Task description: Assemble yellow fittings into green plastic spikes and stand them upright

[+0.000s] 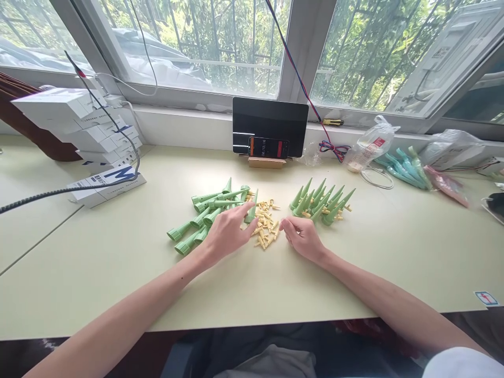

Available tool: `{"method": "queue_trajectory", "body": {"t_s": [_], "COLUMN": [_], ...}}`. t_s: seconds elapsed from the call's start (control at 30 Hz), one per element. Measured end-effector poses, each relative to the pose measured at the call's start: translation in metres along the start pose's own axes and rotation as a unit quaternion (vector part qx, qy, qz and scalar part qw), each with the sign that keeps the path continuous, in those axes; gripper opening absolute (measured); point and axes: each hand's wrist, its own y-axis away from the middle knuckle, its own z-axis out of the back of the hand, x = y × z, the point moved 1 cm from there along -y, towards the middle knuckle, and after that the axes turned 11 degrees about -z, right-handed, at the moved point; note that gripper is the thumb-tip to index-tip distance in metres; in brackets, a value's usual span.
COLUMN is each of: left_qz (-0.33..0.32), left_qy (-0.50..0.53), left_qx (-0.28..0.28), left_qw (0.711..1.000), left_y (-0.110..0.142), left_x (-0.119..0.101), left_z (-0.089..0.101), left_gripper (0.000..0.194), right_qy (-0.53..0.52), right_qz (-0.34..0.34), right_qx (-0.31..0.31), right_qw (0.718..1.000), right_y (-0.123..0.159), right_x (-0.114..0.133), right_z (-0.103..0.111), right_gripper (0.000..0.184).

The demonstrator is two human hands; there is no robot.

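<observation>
My left hand (230, 229) reaches over the table with its thumb and forefinger apart. A green plastic cone (252, 211) stands point-up by these fingertips; I cannot tell whether they touch it. Beneath and beyond the hand lies a pile of similar hollow green cones (183, 231), mostly on their sides. My right hand (305, 237) is closed, thumb against curled fingers, and what is in it is hidden. Small pale-yellow plastic pieces (265, 231) lie scattered between both hands. Behind my right hand is a group of green cones (323, 202) pointing up, with yellow pieces at their bases.
A phone (269, 148) showing a timer leans on a black screen (271, 118) at the back. White boxes (74, 121) are stacked at left, with a black cable (79, 187) across one. Plastic bags (372, 144) and a yellow-handled tool (333, 122) are along the window side.
</observation>
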Motion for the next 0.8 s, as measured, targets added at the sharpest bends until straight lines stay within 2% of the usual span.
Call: {"method": "queue_trajectory", "body": {"t_s": [0.23, 0.33, 0.47, 0.57, 0.73, 0.8], "left_qz": [-0.039, -0.056, -0.073, -0.093, -0.157, -0.194], "left_qy": [-0.041, -0.053, -0.077, -0.091, -0.080, -0.042], "left_qx": [0.049, 0.069, 0.069, 0.035, -0.087, -0.098], "left_qw": [0.997, 0.995, 0.992, 0.991, 0.981, 0.975], "left_y": [0.003, 0.003, 0.003, 0.002, 0.002, 0.005], "left_x": [0.001, 0.002, 0.003, 0.004, -0.004, -0.013], "left_z": [-0.002, -0.003, -0.002, -0.001, 0.004, 0.004], "left_gripper": [0.027, 0.030, 0.035, 0.034, 0.018, 0.010], "right_qy": [0.000, 0.000, 0.001, 0.003, -0.008, -0.005], "right_qz": [-0.001, 0.000, -0.001, -0.008, -0.018, -0.012], "right_qx": [0.008, 0.008, 0.006, 0.002, 0.004, 0.007], "right_qw": [1.000, 1.000, 1.000, 1.000, 1.000, 1.000], "right_y": [-0.001, -0.001, -0.002, -0.002, -0.003, -0.003], "right_x": [-0.001, 0.000, 0.000, 0.000, 0.002, 0.003], "right_z": [0.000, 0.001, 0.002, 0.003, 0.003, 0.003], "right_gripper": [0.046, 0.045, 0.044, 0.040, 0.030, 0.028]}}
